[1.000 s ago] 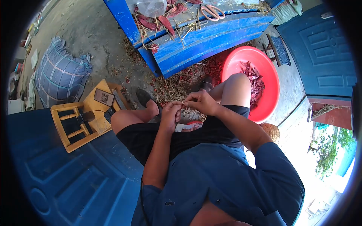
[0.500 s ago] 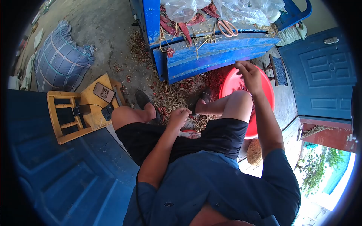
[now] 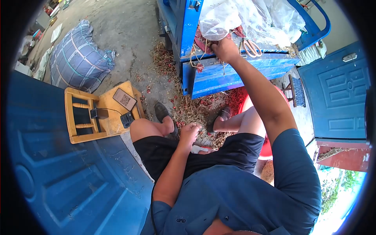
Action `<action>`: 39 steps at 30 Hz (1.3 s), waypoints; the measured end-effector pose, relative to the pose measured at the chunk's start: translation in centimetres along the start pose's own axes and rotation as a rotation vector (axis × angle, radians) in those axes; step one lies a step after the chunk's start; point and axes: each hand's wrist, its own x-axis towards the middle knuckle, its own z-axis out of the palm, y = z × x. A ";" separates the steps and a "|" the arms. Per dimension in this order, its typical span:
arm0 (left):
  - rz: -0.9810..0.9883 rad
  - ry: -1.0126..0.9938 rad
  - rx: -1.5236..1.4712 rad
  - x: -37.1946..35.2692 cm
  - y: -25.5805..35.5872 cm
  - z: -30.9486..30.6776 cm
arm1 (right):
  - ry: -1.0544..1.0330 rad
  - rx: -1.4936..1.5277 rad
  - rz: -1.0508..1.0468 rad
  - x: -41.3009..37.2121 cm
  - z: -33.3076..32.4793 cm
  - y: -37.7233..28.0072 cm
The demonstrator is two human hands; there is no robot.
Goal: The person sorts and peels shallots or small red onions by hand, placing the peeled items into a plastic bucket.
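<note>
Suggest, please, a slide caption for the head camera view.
Seated person's right hand reaches into dried chillies on a blue cart, beside scissors; left hand curled between the knees.

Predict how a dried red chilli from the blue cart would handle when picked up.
Probably light and brittle: the chillies by the right hand look shrivelled. Stalks may snap off easily, judging by the stems littering the ground.

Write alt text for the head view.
Seated person's right hand reaches up to red chillies on a blue cart, beside scissors. The left hand rests fisted between the knees. A wooden stool stands left.
</note>
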 end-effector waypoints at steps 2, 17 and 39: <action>0.005 -0.017 0.022 0.3 -0.1 0.7 | 0.046 0.162 -0.021 -0.9 0.1 1.5; -0.022 0.008 0.084 1.0 -1.5 1.4 | -0.913 1.345 0.291 -28.6 9.5 5.2; -0.047 0.081 0.103 1.9 -1.8 1.4 | 0.178 0.616 0.229 -32.5 17.9 -1.7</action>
